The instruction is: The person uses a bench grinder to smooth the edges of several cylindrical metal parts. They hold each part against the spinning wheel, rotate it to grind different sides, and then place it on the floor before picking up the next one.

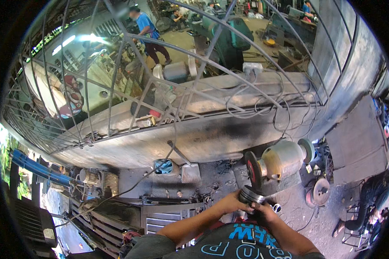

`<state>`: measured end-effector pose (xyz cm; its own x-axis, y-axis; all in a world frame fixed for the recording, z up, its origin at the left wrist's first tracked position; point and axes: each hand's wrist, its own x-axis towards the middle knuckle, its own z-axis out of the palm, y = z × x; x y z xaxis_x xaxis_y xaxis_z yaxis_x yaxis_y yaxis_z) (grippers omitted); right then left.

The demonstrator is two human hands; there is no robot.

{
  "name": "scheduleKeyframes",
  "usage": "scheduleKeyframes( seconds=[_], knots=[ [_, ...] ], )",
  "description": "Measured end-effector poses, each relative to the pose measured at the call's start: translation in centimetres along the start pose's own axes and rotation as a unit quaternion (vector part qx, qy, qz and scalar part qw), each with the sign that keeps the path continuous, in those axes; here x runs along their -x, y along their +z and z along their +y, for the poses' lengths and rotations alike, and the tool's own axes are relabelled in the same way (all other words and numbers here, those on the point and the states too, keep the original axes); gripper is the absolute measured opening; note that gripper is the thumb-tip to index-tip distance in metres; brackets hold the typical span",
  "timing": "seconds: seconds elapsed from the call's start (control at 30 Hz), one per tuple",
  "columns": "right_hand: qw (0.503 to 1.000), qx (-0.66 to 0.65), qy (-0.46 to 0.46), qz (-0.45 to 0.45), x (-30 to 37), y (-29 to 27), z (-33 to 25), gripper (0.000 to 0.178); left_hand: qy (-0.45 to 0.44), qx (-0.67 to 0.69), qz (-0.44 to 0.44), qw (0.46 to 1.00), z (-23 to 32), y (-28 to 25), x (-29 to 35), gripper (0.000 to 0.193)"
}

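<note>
Both my hands grip a short metal cylinder (251, 195) with bright and dark bands round its side, which looks like a piston. My left hand (234, 203) wraps its left side, and my right hand (265, 212) holds it low on the right. The fingers are partly hidden behind the piece. Just beyond it stands a bench grinder (285, 159) with a pale, worn housing. Its dark wheel with a red side (252, 167) is nearest the piece; whether they touch I cannot tell. A greenish wheel (306, 150) sits at the grinder's far right end.
A concrete wall (194, 142) topped by metal bars runs behind the grinder. Right of it lie a round reel-like disc (321, 192) and a leaning brown board (358, 138). A seated person (367, 207) is at far right. Slatted metal frames (168, 220) stand at left.
</note>
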<state>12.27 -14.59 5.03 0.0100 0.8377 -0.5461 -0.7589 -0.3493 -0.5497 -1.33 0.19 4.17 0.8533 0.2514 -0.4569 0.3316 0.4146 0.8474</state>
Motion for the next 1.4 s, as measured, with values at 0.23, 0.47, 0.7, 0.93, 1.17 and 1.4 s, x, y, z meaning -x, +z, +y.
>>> scheduleKeyframes(
  seconds=[0.23,0.47,0.7,0.93,1.17,1.4],
  knots=[
    [1.0,-0.012,0.008,-0.007,0.1,-1.3,0.3,0.051,0.007,0.071,-0.04,0.997,-0.9,0.5,-0.6,0.078],
    [1.0,0.015,0.01,0.002,0.5,-0.5,0.5,0.06,0.062,0.018,0.007,0.998,-1.8,0.2,0.0,0.079],
    [0.96,0.247,-0.129,-0.011,0.8,-1.0,1.3,0.086,0.111,-0.039,-0.009,0.993,-1.6,0.9,2.3,0.099],
    [0.922,0.306,-0.239,-0.004,1.6,-2.1,3.6,0.113,0.137,-0.138,0.064,0.979,-3.0,1.4,4.1,0.112],
    [0.91,0.321,-0.261,-0.009,2.2,-1.0,2.3,0.113,0.171,-0.194,0.082,0.962,-2.8,1.2,3.4,0.116],
    [0.946,0.267,-0.184,0.004,1.0,-0.5,1.3,0.101,0.133,-0.068,0.09,0.985,-3.9,0.8,2.1,0.112]
  ],
)
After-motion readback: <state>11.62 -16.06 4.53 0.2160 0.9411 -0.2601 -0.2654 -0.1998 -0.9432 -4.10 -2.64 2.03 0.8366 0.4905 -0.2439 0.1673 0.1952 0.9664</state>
